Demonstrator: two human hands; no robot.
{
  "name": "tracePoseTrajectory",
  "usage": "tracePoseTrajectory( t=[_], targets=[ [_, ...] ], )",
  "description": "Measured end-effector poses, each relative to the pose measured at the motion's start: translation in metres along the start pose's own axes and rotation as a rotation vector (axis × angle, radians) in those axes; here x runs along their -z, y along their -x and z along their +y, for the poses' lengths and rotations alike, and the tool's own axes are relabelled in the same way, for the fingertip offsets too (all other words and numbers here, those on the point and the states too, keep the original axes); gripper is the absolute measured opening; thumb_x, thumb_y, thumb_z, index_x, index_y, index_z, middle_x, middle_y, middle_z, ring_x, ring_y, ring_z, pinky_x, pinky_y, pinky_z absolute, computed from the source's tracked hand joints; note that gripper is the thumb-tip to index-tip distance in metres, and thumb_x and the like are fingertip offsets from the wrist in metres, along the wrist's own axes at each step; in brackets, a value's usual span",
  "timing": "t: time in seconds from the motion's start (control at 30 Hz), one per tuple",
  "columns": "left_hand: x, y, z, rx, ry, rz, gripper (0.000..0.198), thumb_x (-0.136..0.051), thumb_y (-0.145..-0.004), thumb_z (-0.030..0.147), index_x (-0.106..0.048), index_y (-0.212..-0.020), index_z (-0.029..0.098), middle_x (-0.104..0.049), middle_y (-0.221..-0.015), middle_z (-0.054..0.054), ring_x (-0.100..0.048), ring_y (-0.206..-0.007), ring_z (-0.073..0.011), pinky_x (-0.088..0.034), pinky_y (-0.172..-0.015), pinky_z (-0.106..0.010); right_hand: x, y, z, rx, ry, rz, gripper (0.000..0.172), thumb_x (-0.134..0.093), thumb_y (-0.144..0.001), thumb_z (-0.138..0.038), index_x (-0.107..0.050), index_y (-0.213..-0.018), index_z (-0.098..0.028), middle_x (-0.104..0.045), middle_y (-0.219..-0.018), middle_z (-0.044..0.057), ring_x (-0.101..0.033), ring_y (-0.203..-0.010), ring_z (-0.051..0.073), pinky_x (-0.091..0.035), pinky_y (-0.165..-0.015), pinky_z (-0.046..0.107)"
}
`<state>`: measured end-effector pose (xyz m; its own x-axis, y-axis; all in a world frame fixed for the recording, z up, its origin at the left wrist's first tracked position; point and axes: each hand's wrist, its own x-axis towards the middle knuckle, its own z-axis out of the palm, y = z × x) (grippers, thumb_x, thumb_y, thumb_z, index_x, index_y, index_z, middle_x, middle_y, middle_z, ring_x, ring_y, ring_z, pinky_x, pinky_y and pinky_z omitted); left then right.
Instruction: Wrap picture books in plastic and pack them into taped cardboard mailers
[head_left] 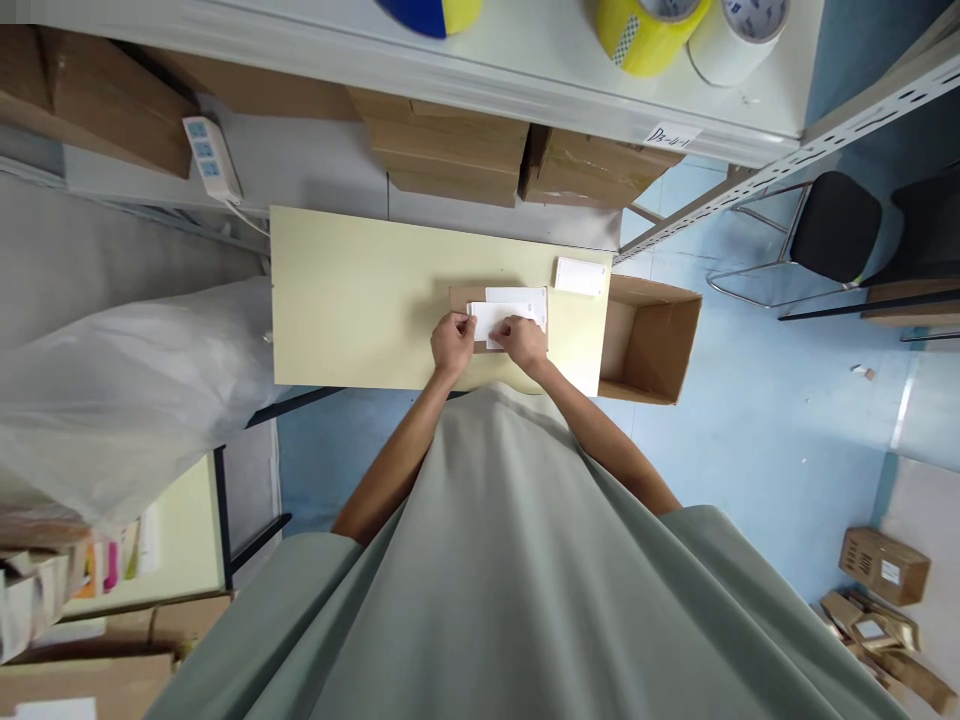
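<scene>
A flat brown cardboard piece [461, 297] lies on the pale yellow table [352, 300]. On it rest white papers or labels [517, 297]. My left hand [452, 345] and my right hand [523, 343] are both on a white sheet [491, 318] near the table's front edge, fingers curled and pinching its edges. A separate small white pad [580, 276] lies at the table's far right corner.
An open cardboard box [651, 340] stands on the blue floor right of the table. Stacked cartons [450, 150] sit under a shelf holding tape rolls [649, 30]. A power strip [210, 158], a large plastic bag [127, 390] at left, a black chair [832, 225] at right.
</scene>
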<state>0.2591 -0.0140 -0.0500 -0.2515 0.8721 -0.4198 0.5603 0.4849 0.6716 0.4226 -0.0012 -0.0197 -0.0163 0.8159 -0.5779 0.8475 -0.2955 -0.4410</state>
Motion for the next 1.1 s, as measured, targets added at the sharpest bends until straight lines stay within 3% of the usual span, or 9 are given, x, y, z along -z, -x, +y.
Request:
tracePoseTrajectory(
  t=[0.2, 0.3, 0.53, 0.83, 1.0, 1.1],
  targets=[
    [0.000, 0.000, 0.001, 0.002, -0.007, -0.007, 0.018, -0.067, -0.104, 0.036, -0.076, -0.097, 0.022, -0.083, -0.106, -0.012, -0.076, -0.106, -0.0302, -0.052, -0.097, -0.038, -0.001, -0.035, -0.025, 0.018, -0.066, 0.104, 0.016, -0.072, -0.107, -0.035, -0.077, -0.094, -0.027, -0.085, -0.109, 0.005, -0.077, -0.101, 0.027, -0.058, -0.090, 0.036],
    [0.000, 0.000, 0.001, 0.007, -0.021, -0.014, 0.017, -0.066, -0.104, 0.036, -0.075, -0.097, 0.023, -0.083, -0.107, -0.013, -0.077, -0.108, -0.0316, -0.052, -0.098, -0.040, -0.001, -0.032, -0.027, 0.029, -0.054, 0.102, 0.015, -0.071, -0.108, -0.035, -0.077, -0.096, -0.027, -0.085, -0.109, 0.005, -0.077, -0.101, 0.027, -0.058, -0.090, 0.036],
    [-0.002, 0.000, 0.001, 0.000, -0.019, -0.005, 0.017, -0.066, -0.105, 0.035, -0.075, -0.099, 0.023, -0.083, -0.110, -0.013, -0.076, -0.109, -0.0308, -0.052, -0.100, -0.039, -0.001, -0.011, -0.017, 0.035, 0.022, -0.034, 0.014, -0.075, -0.106, -0.037, -0.079, -0.097, -0.027, -0.085, -0.107, 0.007, -0.077, -0.101, 0.027, -0.058, -0.091, 0.035],
    [-0.004, -0.001, -0.002, -0.017, -0.055, 0.007, 0.013, -0.066, -0.104, 0.028, -0.075, -0.097, 0.023, -0.083, -0.104, -0.009, -0.077, -0.104, -0.0275, -0.054, -0.098, -0.036, 0.008, -0.035, -0.038, -0.029, 0.150, -0.012, 0.046, -0.061, -0.114, -0.061, -0.082, -0.106, -0.021, -0.085, -0.115, 0.016, -0.079, -0.116, 0.033, -0.060, -0.100, 0.039],
    [-0.004, -0.001, -0.008, -0.021, 0.007, 0.017, 0.006, -0.070, -0.099, 0.024, -0.075, -0.095, 0.022, -0.081, -0.096, -0.007, -0.076, -0.095, -0.0249, -0.056, -0.096, -0.035, 0.012, -0.041, -0.044, -0.031, 0.125, -0.010, 0.050, -0.064, -0.112, -0.062, -0.081, -0.114, -0.016, -0.084, -0.111, 0.020, -0.079, -0.118, 0.034, -0.060, -0.104, 0.042],
    [-0.001, -0.001, -0.011, 0.007, 0.063, 0.012, 0.003, -0.075, -0.095, 0.024, -0.075, -0.095, 0.022, -0.080, -0.096, -0.007, -0.076, -0.094, -0.0240, -0.057, -0.096, -0.035, 0.012, -0.039, -0.045, -0.003, 0.142, -0.035, 0.041, -0.067, -0.112, -0.054, -0.081, -0.116, -0.016, -0.084, -0.115, 0.019, -0.079, -0.120, 0.034, -0.061, -0.103, 0.042]
  ],
)
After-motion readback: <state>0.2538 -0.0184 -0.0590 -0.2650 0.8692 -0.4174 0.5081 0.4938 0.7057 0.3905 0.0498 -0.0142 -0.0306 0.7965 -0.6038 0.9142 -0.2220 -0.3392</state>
